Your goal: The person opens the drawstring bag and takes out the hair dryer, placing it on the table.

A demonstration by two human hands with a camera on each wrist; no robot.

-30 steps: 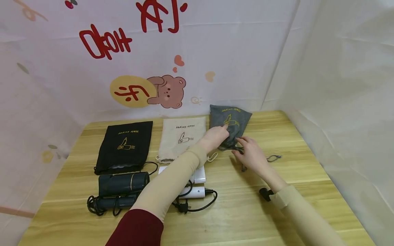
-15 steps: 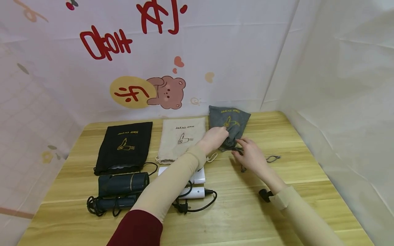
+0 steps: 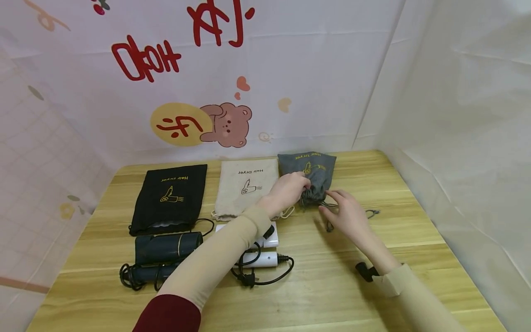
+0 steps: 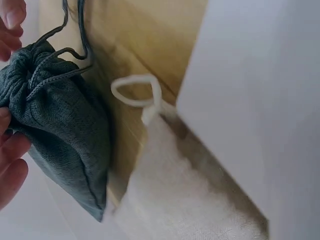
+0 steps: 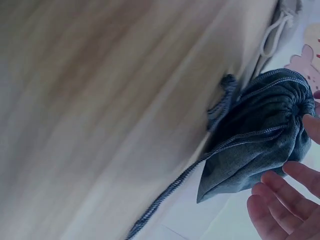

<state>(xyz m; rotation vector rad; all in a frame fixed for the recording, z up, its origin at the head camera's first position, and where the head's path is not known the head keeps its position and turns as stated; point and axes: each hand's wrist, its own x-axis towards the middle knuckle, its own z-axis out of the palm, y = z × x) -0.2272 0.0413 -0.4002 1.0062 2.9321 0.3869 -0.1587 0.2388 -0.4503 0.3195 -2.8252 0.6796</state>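
A grey drawstring bag (image 3: 309, 173) with yellow "Hair Dryer" print lies at the back right of the table, its mouth gathered into tight folds. The left hand (image 3: 284, 191) holds the bag near this bunched neck with curled fingers. Beside the neck is the right hand (image 3: 346, 212), thumb and forefinger apart. Its loosely extended fingers (image 5: 282, 200) reach to the bag's side in the right wrist view. The drawstring (image 5: 185, 175) trails away from the neck, partly hidden beneath the right hand in the head view. Inside the bag, nothing can be seen.
To the left lie a beige drawstring bag (image 3: 249, 182) and a black one (image 3: 172, 196). In front of these are a dark hair dryer (image 3: 166, 247) with a coiled cord and a white hair dryer (image 3: 265, 259) with a black plug (image 3: 249, 279), partly behind the left sleeve.
The grey bag's far edge has come closer and its mouth is more tightly bunched. The left hand has shifted slightly nearer the viewer; the right has moved a little right and nearer.
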